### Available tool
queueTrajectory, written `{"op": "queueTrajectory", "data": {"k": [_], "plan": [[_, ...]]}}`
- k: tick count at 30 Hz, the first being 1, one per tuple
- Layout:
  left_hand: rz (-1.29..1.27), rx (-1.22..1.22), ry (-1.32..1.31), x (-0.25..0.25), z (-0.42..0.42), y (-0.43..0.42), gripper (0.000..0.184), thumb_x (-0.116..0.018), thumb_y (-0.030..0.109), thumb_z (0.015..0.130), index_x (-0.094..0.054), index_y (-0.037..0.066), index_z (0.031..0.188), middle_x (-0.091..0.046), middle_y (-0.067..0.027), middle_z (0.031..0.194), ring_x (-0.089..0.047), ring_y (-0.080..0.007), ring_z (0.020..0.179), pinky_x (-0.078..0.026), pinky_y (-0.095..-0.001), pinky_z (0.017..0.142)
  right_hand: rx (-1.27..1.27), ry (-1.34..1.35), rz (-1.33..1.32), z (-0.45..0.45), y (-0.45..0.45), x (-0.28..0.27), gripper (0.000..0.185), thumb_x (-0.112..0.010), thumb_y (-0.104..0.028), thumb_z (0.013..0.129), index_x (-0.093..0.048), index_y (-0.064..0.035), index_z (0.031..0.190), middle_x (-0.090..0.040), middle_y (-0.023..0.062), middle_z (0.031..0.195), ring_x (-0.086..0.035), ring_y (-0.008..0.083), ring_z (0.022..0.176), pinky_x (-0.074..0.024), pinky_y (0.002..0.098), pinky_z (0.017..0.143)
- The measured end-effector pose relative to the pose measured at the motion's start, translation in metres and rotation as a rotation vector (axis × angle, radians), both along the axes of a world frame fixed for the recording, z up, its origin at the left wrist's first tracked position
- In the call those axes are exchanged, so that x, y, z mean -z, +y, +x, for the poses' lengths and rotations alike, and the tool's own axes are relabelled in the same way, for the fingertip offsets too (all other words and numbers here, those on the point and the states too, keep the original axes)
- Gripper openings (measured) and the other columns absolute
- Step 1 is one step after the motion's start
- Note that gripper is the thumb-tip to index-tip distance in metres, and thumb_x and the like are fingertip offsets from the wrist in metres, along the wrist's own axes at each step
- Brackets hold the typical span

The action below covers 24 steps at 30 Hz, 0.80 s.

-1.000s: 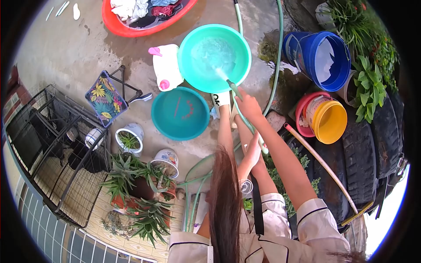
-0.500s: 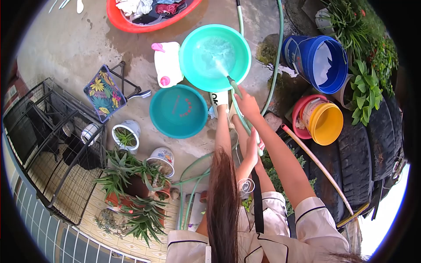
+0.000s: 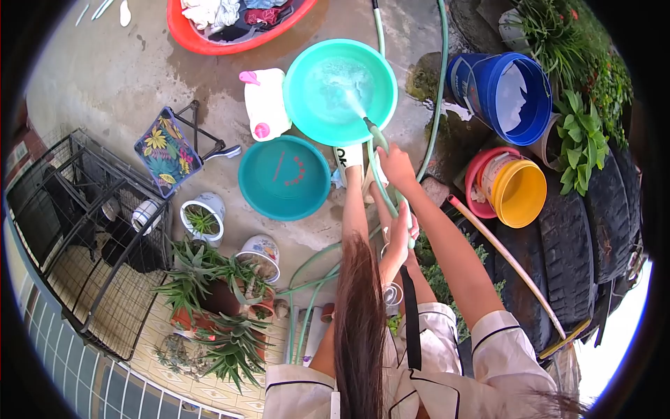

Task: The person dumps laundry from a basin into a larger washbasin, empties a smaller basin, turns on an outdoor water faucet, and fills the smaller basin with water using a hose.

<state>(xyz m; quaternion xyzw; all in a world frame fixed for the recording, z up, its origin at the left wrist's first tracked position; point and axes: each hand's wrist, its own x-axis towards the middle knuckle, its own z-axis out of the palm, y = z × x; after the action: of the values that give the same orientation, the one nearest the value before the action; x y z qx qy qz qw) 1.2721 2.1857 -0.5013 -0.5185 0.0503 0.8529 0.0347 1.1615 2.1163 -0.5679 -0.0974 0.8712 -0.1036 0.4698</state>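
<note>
My right hand [image 3: 396, 170] is closed around a green garden hose [image 3: 377, 137] just behind its dark nozzle [image 3: 368, 123]. Water sprays from it into a light green basin [image 3: 296, 98], where the water is foamy in the middle. Lower down, closer to my body, my left hand [image 3: 399, 241] grips a bent length of the same hose; some of its fingers are hidden. Beside the basin stands a white jug [image 3: 266, 105] with pink caps. Below that sits a teal basin [image 3: 262, 178] with red markings on its bottom.
A red tub [image 3: 185, 43] of clothes lies at the top. On the right are a blue bucket [image 3: 499, 84], a yellow bucket [image 3: 516, 195] and large tyres [image 3: 569, 244]. A folding stool [image 3: 167, 150], a wire cage [image 3: 84, 265] and potted plants [image 3: 209, 279] stand left.
Water keeps spraying into the light green basin. Both hands keep their hold on the hose, with only a slight shift; the whole view has moved a little.
</note>
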Motion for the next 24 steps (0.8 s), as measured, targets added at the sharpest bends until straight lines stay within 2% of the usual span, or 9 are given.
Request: {"op": "queueTrajectory", "data": {"k": [1, 4, 19, 22, 24], "plan": [[0.004, 0.004, -0.005, 0.000, -0.001, -0.001, 0.042, -0.034, 0.050, 0.086, -0.041, 0.010, 0.076, -0.034, 0.0034, 0.051, -0.033, -0.0052, 0.040, -0.026, -0.0191, 0.039, 0.004, -0.007, -0.003, -0.002, 0.000, -0.001, 0.039, -0.045, -0.034, 0.082, -0.046, 0.0026, 0.096, -0.055, 0.0290, 0.087, -0.054, 0.0431, 0.084, -0.0437, 0.0481, 0.073], [-0.028, 0.063, -0.097, -0.002, -0.006, -0.002, 0.059, -0.036, 0.062, 0.079, -0.040, 0.009, 0.054, -0.030, 0.0032, 0.042, -0.032, -0.0075, 0.037, -0.027, -0.0202, 0.038, 0.007, -0.019, -0.001, -0.005, 0.000, -0.002, 0.039, -0.044, -0.034, 0.082, -0.046, 0.0025, 0.096, -0.055, 0.0299, 0.088, -0.054, 0.0439, 0.084, -0.0432, 0.0488, 0.074], [-0.032, 0.072, -0.057, 0.009, -0.007, 0.002, 0.060, -0.035, 0.063, 0.079, -0.040, 0.008, 0.054, -0.031, 0.0027, 0.042, -0.034, -0.0082, 0.037, -0.028, -0.0205, 0.038, 0.001, -0.062, 0.024, -0.011, 0.001, 0.009, 0.041, -0.043, -0.035, 0.083, -0.044, 0.0033, 0.098, -0.055, 0.0299, 0.090, -0.053, 0.0438, 0.087, -0.0423, 0.0487, 0.076], [-0.039, 0.049, -0.067, 0.010, -0.008, 0.000, 0.059, -0.036, 0.062, 0.079, -0.040, 0.008, 0.057, -0.032, 0.0022, 0.043, -0.035, -0.0084, 0.037, -0.028, -0.0210, 0.037, 0.013, -0.073, 0.023, -0.011, 0.001, 0.010, 0.042, -0.043, -0.035, 0.083, -0.044, 0.0036, 0.098, -0.055, 0.0300, 0.091, -0.053, 0.0433, 0.088, -0.0422, 0.0483, 0.077], [0.012, 0.037, -0.056, 0.009, -0.007, -0.003, 0.048, -0.036, 0.056, 0.083, -0.040, 0.010, 0.067, -0.035, 0.0026, 0.050, -0.034, -0.0070, 0.038, -0.027, -0.0205, 0.038, 0.025, -0.084, 0.025, -0.011, 0.000, 0.012, 0.042, -0.043, -0.035, 0.082, -0.044, 0.0035, 0.099, -0.055, 0.0298, 0.091, -0.053, 0.0430, 0.088, -0.0421, 0.0482, 0.077]]}}
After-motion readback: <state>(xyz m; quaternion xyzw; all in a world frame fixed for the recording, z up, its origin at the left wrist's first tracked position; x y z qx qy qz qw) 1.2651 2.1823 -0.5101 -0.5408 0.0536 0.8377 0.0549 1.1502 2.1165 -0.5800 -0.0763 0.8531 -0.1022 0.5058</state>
